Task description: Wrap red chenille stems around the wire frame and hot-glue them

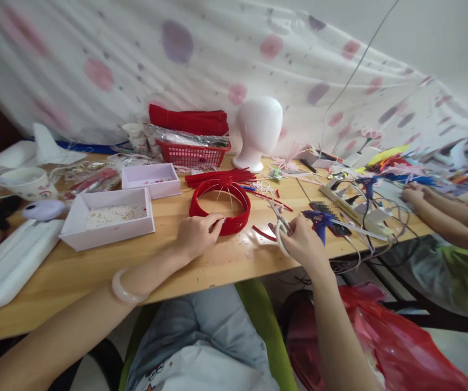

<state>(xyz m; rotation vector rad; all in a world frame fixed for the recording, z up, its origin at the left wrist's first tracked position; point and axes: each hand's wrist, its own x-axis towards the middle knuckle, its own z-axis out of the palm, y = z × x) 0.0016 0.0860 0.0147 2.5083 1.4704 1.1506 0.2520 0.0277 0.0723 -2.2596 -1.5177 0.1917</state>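
Note:
My left hand (196,234) rests on the wooden table (95,271), its fingers pinching the near rim of a red fabric-covered ring (219,206) with thin wires across it. My right hand (302,241) is closed round the white handles of a pair of scissors (279,225), blades pointing up and left toward the ring. A white bangle (125,288) sits on my left wrist. Red strips (221,176) fan out just behind the ring.
White trays, one with beads (111,216) and a smaller one (152,179), lie to the left. A red basket (193,153) and a white foam head (258,133) stand behind. A blue glue gun (319,220), power strip (351,203) and cords lie right. Another person's hands (415,193) work at far right.

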